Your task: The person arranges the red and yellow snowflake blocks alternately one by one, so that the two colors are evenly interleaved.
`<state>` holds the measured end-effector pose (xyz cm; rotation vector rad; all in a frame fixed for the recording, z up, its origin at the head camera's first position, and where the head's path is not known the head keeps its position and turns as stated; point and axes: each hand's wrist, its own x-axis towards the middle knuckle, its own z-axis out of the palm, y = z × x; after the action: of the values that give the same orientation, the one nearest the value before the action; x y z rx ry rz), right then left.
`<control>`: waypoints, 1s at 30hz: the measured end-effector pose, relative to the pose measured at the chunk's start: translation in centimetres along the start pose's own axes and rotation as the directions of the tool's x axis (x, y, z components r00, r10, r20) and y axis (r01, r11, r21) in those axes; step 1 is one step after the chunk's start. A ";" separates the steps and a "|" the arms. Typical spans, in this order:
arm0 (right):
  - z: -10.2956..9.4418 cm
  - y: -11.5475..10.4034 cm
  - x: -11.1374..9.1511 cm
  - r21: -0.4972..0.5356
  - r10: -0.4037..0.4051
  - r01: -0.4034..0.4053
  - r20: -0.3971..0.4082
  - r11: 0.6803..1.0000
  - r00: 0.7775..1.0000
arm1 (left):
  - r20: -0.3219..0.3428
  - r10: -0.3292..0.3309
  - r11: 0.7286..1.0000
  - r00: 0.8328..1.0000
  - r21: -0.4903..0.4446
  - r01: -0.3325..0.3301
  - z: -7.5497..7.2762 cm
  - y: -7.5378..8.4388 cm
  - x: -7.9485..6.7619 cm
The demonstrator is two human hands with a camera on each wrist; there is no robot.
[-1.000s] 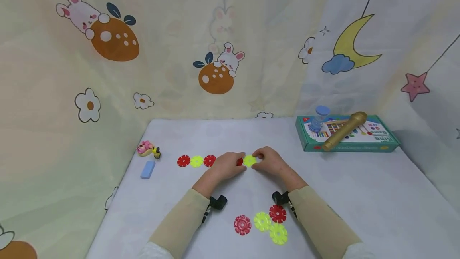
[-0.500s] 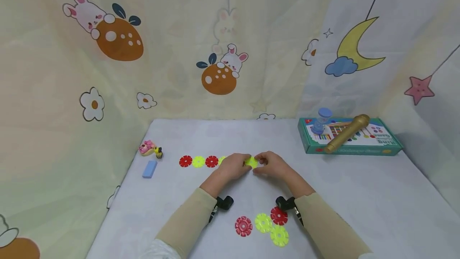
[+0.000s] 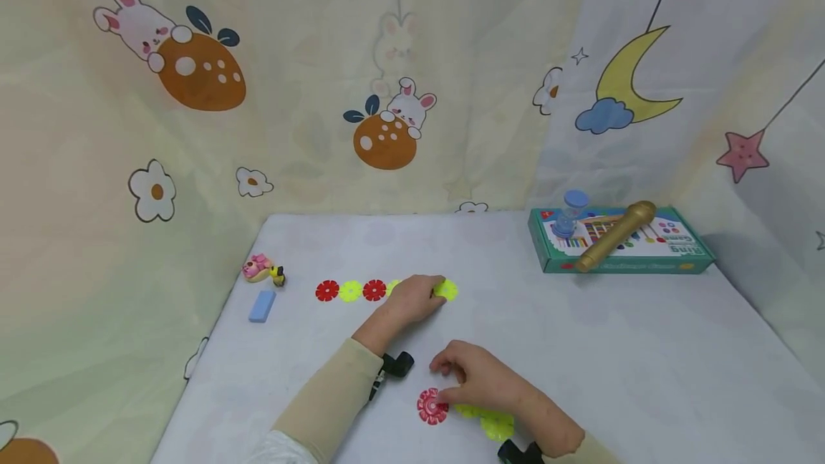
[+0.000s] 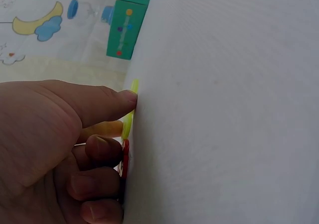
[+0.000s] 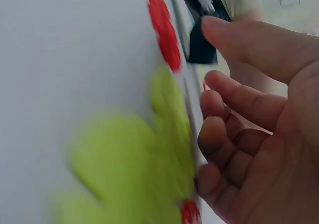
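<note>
A row of red and yellow-green plastic snowflake discs lies across the table, starting at a red disc [image 3: 327, 291]. My left hand [image 3: 412, 299] covers part of the row and pinches the yellow-green disc [image 3: 447, 290] at its right end; the left wrist view shows the thumb on that disc's edge [image 4: 128, 124]. Closer to me, my right hand [image 3: 483, 378] hovers above loose discs with curved, parted fingers and nothing held. Its thumb is over the edge of a red disc [image 3: 428, 410]. Yellow-green discs [image 3: 498, 426] lie partly beneath this hand, blurred in the right wrist view.
At the back right, a green box [image 3: 644, 263] carries a blue sand timer [image 3: 570, 213] and a gold microphone [image 3: 615, 236]. On the left are a small pink figurine [image 3: 258, 268] and a blue block [image 3: 262, 306]. A printed cloth hangs behind the table.
My right hand has left the row's right end and come back toward me, over the loose discs. The left hand stays at the row's end disc.
</note>
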<state>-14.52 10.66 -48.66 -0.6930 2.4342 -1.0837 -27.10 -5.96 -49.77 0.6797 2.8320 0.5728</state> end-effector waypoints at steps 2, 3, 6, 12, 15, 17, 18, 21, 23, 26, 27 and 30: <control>0.9 -0.4 -0.3 -0.071 0.006 -0.004 0.034 0.997 0.999 | -0.002 0.007 1.000 1.000 -0.005 -0.007 0.0 0.0 0.0; 1.3 -0.6 -0.4 -0.105 0.013 -0.008 0.044 0.994 0.999 | -0.003 0.009 1.000 1.000 -0.005 -0.009 0.0 0.0 0.0; 2.0 -1.0 -0.4 -0.217 0.018 -0.008 0.044 0.976 0.999 | -0.004 0.006 1.000 1.000 -0.005 -0.006 0.1 0.1 0.1; 2.5 -1.4 0.0 -0.293 0.063 -0.047 0.047 0.955 0.997 | 0.002 -0.008 1.000 1.000 0.002 0.008 0.0 0.1 0.0; 2.7 -1.7 0.0 -0.302 0.087 -0.068 0.050 0.951 0.995 | 0.002 -0.008 1.000 1.000 0.003 0.008 0.0 0.1 0.0; 2.7 -1.9 -0.1 -0.307 0.098 -0.079 0.047 0.948 0.994 | 0.002 -0.012 1.000 1.000 0.000 0.012 0.0 0.1 -0.1; 2.8 -2.1 -0.2 -0.317 0.098 -0.079 0.046 0.945 0.994 | 0.002 -0.015 1.000 1.000 0.001 0.015 0.0 0.1 -0.1; 2.8 -2.5 -0.5 -0.362 0.084 -0.065 0.038 0.930 0.996 | 0.002 -0.020 1.000 1.000 0.005 0.020 0.2 0.1 -0.1; 2.8 -2.7 -0.7 -0.414 0.058 -0.039 0.035 0.910 0.998 | -0.001 -0.021 1.000 1.000 0.004 0.021 0.2 0.1 -0.1; 2.8 -2.8 -1.0 -0.479 0.013 0.006 0.036 0.878 0.999 | -0.012 -0.011 1.000 1.000 0.004 0.011 0.3 0.1 -0.1; 2.8 -2.9 -1.1 -0.492 -0.002 0.022 0.042 0.870 0.999 | -0.015 -0.007 1.000 1.000 0.002 0.007 0.3 0.1 -0.1; 2.6 -3.0 -1.4 -0.529 -0.057 0.086 0.070 0.844 0.996 | -0.016 -0.002 1.000 1.000 0.003 0.002 0.3 0.1 -0.1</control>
<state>-11.15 8.23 -47.84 -0.9700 2.6967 -0.3831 -26.88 -5.84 -49.95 0.6751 2.8489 0.5758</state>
